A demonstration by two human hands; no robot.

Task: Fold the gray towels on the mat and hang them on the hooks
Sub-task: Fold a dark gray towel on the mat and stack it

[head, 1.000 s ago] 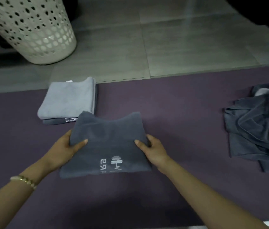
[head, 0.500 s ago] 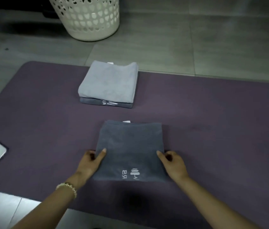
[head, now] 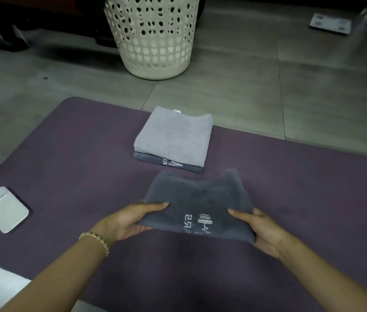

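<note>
A folded dark gray towel point(head: 197, 199) with white lettering is lifted slightly off the purple mat point(head: 76, 167). My left hand point(head: 130, 219) grips its left edge, thumb on top and fingers beneath. My right hand point(head: 261, 230) grips its right edge the same way. Just beyond it on the mat lies a stack of two folded towels, a light gray towel point(head: 173, 137) on top of a dark gray one point(head: 166, 162). No hooks are in view.
A white perforated laundry basket point(head: 153, 37) stands on the tiled floor beyond the mat. A white phone point(head: 4, 209) lies on the mat at the left. A white scale point(head: 330, 23) sits on the floor at the far right.
The folded dark towel lay flat on the mat half a second ago; both hands have now slid under its sides and raised it toward the stack. The view has shifted left.
</note>
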